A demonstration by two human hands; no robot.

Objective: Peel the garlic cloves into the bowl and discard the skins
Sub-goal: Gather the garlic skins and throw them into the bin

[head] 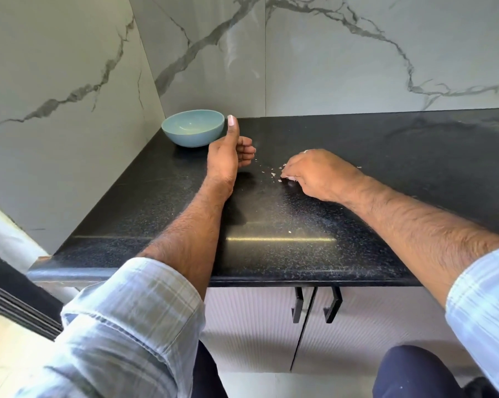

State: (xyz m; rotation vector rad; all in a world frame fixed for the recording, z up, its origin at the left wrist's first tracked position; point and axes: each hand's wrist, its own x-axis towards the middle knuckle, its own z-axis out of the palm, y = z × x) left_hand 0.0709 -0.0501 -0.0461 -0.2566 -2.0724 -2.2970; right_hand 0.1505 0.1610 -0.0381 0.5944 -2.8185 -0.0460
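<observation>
Nearest the camera, a rolled plaid sleeve (133,320) is seen on the left arm, with dark trousers (414,372) below. The left hand (228,153) is held on edge on the black countertop (271,219), fingers curled in, thumb raised, nothing visibly gripped. The right hand (320,173) is laid palm down, fingers curled over pale garlic skins (291,177); whether a clove is held underneath cannot be told. Small skin flakes (272,174) are scattered just beside it. The blue bowl (193,127) is set in the corner, just beside the left thumb; any cloves in it cannot be made out.

Loose flakes could be missed when the skins are gathered, since they are tiny and light. They could also be brushed off the counter's edge by a forearm. The bowl could be nudged by the left hand.

The countertop is speckled and glossy, with a rounded front edge. It is backed by white marble-veined wall panels (357,53). Pale cabinet doors with black handles (333,305) are seen below.
</observation>
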